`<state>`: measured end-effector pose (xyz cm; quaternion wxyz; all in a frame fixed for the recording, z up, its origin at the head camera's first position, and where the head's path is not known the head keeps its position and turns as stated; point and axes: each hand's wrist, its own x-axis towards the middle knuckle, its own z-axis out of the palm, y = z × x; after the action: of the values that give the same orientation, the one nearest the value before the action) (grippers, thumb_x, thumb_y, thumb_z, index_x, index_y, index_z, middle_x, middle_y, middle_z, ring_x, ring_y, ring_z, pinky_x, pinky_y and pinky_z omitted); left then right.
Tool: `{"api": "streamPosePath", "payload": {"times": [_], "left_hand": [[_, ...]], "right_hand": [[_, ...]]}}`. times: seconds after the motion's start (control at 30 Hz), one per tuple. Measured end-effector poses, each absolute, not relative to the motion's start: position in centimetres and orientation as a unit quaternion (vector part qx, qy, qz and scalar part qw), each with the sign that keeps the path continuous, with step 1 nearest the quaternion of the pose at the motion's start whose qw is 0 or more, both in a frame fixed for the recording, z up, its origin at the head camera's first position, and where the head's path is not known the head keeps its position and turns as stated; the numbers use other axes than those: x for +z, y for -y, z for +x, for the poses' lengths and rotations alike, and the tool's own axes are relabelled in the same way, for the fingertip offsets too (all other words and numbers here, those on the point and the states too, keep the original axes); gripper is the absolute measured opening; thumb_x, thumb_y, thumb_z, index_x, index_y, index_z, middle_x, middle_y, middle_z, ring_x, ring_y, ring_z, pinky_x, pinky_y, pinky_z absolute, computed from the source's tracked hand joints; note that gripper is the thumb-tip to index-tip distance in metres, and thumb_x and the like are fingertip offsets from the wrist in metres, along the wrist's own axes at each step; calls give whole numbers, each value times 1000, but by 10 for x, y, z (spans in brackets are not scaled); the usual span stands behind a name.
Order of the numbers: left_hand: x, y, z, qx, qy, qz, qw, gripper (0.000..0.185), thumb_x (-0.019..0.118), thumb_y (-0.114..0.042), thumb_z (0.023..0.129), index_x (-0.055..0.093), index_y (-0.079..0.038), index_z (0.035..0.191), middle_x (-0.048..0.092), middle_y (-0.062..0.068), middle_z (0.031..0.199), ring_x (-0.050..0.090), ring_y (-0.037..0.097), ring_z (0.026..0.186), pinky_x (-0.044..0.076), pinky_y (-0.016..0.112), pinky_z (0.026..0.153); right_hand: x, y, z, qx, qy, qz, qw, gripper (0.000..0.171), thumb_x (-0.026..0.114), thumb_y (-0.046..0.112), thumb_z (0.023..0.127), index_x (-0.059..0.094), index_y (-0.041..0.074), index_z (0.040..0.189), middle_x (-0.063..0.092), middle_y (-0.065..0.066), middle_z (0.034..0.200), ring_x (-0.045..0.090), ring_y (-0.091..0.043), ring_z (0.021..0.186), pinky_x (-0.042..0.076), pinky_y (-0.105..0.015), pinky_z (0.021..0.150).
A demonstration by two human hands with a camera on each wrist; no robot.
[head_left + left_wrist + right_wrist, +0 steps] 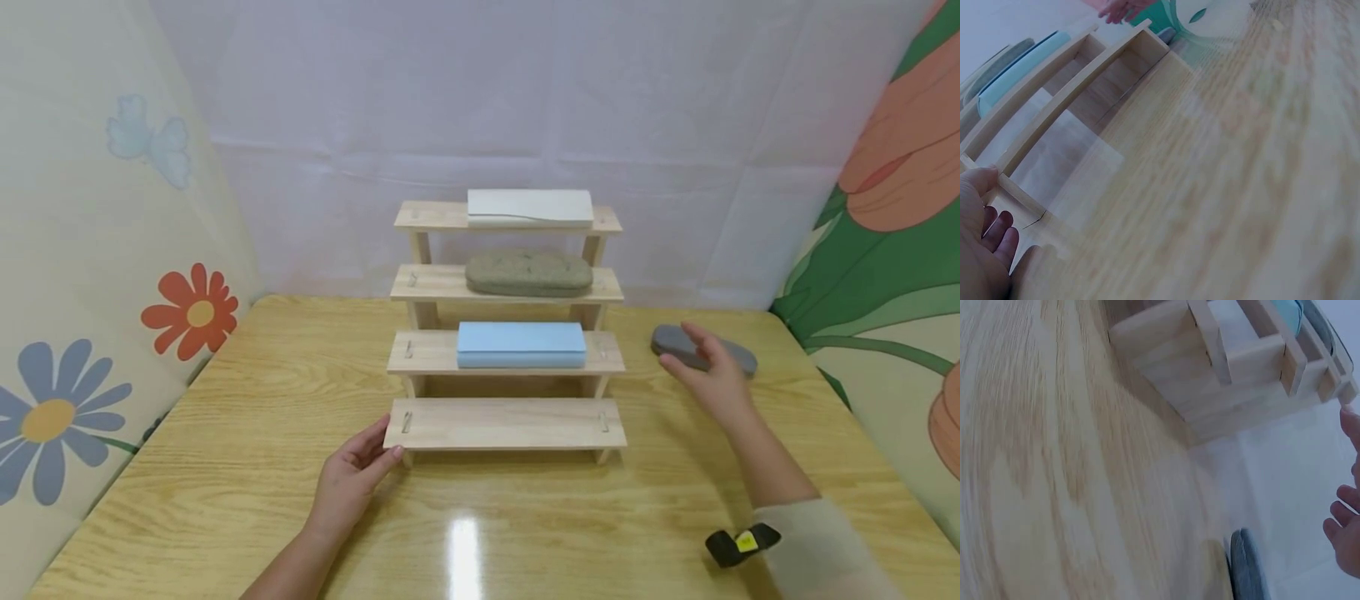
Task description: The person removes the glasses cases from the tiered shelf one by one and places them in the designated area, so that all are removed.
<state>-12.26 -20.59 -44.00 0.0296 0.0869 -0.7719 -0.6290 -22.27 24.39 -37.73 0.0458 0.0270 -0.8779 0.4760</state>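
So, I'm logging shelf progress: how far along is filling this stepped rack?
Three steps look filled: the white case on top, the olive case below it, the blue case on the third. In hand: the right hand reaches over the grey case on the table; the left hand touches the bare bottom step.

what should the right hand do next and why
Probably close the right hand around the grey case on the table: its open fingers hover just over it, and the rack's bottom step is bare while the left hand touches its corner.
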Motion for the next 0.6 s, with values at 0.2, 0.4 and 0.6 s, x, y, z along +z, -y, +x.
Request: {"api": "streamPosePath", "payload": {"times": [0.2,0.4,0.6], "left_hand": [[-440,207,-123,-630,771,90,24,55,69,-13,92,48,-1,142,51,15,145,57,-12,99,49,8,84],[-441,206,-124,-625,776,87,29,54,69,-13,92,49,0,141,52,15,143,57,-11,98,49,8,85],[-441,206,-123,-626,775,83,31,54,69,-12,92,49,0,141,53,17,143,58,-11,98,50,9,84]], "right_hand": [[-369,-228,-222,473,876,76,51,75,68,33,93,32,2,151,29,-24,157,28,-48,141,28,-61,114],[-361,-211,-221,474,871,115,49,69,69,24,93,36,1,149,33,-25,154,34,-49,138,31,-61,113],[-358,-197,-221,468,871,142,49,66,70,18,91,39,0,146,35,-26,152,35,-46,137,31,-57,115]]}}
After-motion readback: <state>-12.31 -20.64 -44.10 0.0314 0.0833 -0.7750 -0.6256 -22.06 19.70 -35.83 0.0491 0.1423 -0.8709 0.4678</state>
